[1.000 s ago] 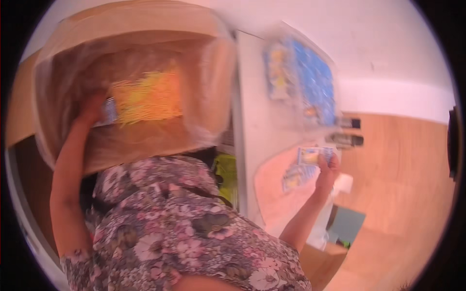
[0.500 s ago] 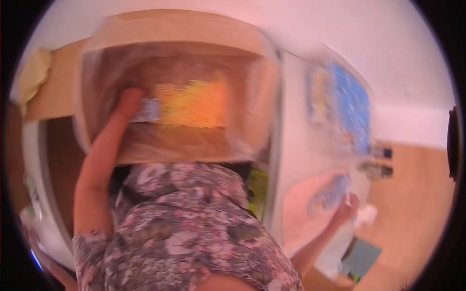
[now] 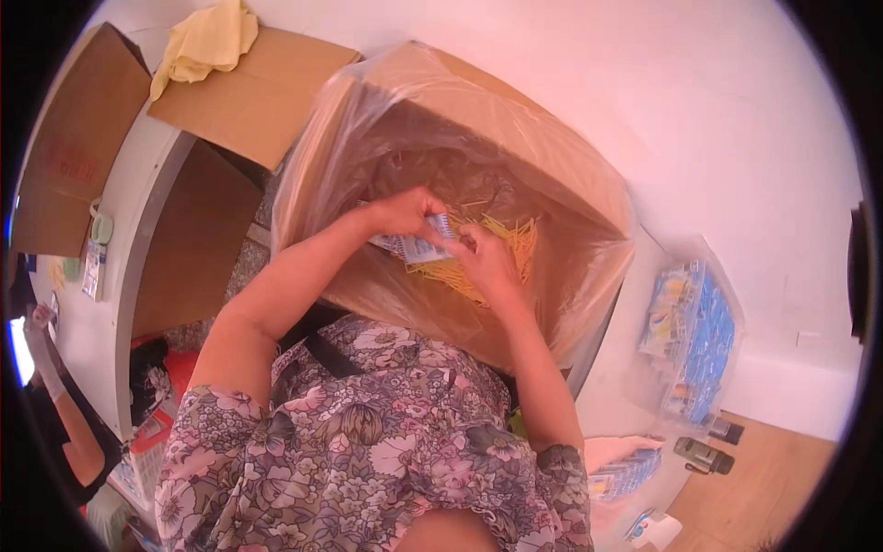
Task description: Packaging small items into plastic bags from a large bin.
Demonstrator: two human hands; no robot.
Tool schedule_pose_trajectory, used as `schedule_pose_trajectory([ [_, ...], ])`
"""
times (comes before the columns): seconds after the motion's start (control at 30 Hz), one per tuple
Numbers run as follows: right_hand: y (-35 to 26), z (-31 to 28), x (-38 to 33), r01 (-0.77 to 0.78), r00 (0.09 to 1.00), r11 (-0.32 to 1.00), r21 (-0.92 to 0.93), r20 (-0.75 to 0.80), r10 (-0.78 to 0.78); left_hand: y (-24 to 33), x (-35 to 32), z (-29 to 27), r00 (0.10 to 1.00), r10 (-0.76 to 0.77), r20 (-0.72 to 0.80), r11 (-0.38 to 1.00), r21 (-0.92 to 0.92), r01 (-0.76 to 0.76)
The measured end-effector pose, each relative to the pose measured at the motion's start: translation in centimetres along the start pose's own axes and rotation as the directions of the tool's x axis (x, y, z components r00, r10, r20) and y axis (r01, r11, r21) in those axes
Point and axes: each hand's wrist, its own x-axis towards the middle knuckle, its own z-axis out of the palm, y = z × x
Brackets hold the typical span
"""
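Over a cardboard box lined with clear plastic (image 3: 589,175), both of my hands come together at a small white printed packet with a striped edge (image 3: 423,249). My left hand (image 3: 401,212) pinches its upper edge between thumb and fingers. On the packet's right side, the curled fingers of my right hand (image 3: 492,265) are closed at its corner. Thin yellow sticks (image 3: 521,241) lie loose in the box beneath my hands. Just left of the held packet, another pale printed packet (image 3: 386,242) is partly hidden.
A clear bag of blue and white packets (image 3: 704,345) stands on the right. Nearer me are more packets on a pink sheet (image 3: 625,474). A yellow cloth (image 3: 207,41) lies on a cardboard flap at the far left. Another person's arm (image 3: 69,405) shows at the left edge.
My right hand has come from the packets on the right to the box. My left hand has risen from the box's left side to meet it. The view has turned.
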Motion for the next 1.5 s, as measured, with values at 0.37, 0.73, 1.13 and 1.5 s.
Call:
schedule_pose_trajectory([
  [0.37, 5.9, 3.1, 4.6, 0.05, 0.994, 0.991, -0.128, 0.105, -0.036, 0.0, 1.4, -2.0, 0.895, 0.038, -0.445, 0.998, -0.025, -0.055],
  [0.73, 7.0, 7.1, 5.3, 0.082, 0.962, 0.844, -0.53, 0.262, 0.071, 0.3, 1.2, -2.0, 0.879, 0.101, -0.466, 0.995, 0.038, -0.094],
  [1.13, 7.8, 5.0, 5.0, 0.037, 0.995, 0.918, -0.396, 0.101, 0.003, -0.4, 1.1, -2.7, 0.957, 0.007, -0.289, 0.995, -0.096, -0.037],
  [1.5, 2.1, 0.3, 3.4, -0.419, 0.895, 0.472, 0.776, 0.266, 0.358, -0.4, 0.6, 1.8, 0.971, 0.009, 0.239, 0.965, -0.258, 0.055],
])
